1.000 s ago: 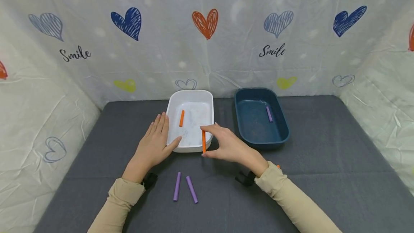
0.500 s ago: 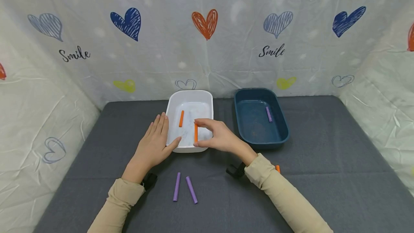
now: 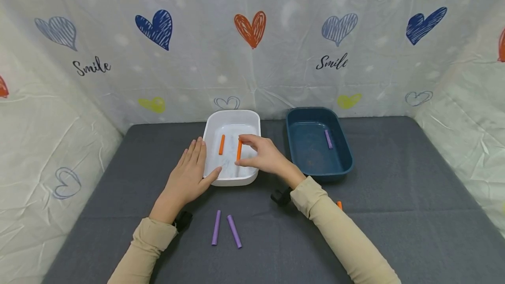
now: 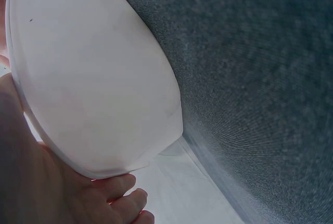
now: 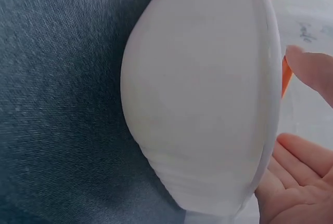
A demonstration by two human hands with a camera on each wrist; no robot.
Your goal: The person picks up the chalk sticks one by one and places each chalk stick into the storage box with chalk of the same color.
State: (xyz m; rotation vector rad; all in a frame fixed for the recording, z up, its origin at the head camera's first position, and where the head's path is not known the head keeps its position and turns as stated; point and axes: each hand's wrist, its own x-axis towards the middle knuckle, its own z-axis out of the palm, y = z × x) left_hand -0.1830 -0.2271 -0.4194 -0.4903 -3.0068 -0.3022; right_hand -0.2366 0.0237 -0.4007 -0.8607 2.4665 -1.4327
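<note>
My right hand is over the white tray, holding an orange stick lengthwise between thumb and fingertips. In the right wrist view, part of this orange stick shows beside the thumb, beyond the tray's rim. My left hand rests with straight fingers along the tray's left rim, its thumb over the front left corner. From the left wrist view, the fingers of the left hand lie along the white wall. Another orange stick lies inside the white tray.
To the right stands a dark blue tray with one purple stick in it. Two purple sticks lie on the grey cloth in front. One more orange stick is partly hidden by the right sleeve. A heart-print curtain hangs behind.
My right hand has carried the orange stick from the white tray's front right corner leftward and farther in over the tray. The left hand stays in place.
</note>
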